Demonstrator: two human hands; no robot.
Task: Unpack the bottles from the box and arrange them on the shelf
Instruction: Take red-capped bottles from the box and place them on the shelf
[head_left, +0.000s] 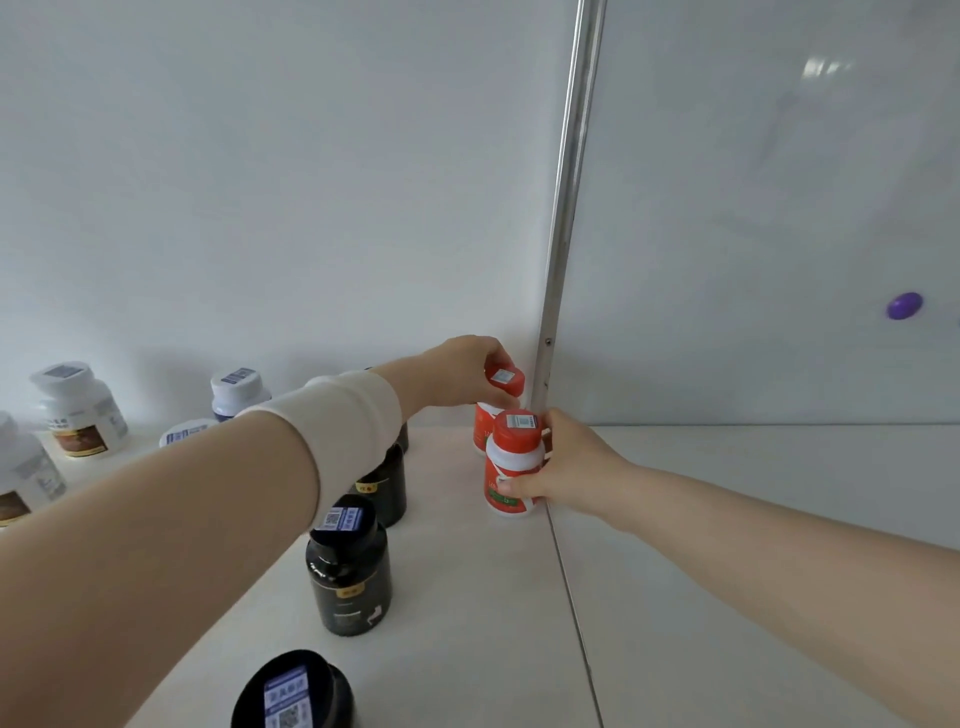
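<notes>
Left side of the shelf (467, 597) first: four white-capped bottles (78, 410) near the back wall, one mostly hidden. Next come the black bottles (348, 571) in a line running toward me. I count three for sure, and there may be a fourth tucked behind my sleeve (353, 415).

Then the two red ones, both upright with caps up, in the corner by the metal post (566, 208). The rear red bottle (501, 382) sits straight behind the front red bottle (514, 462); no idea if they touch. My left hand (462, 366) reaches across above the black ones and pinches the rear one by its cap. My right hand (571, 462) comes in from the right and wraps around the front one's body, thumb on the label.

So the hands are apart with one bottle each, and the right has the closer one. My guess is both are basically down and just need lining up. The box isn't in view. Far right there's a purple dot (905, 305) on the panel.
</notes>
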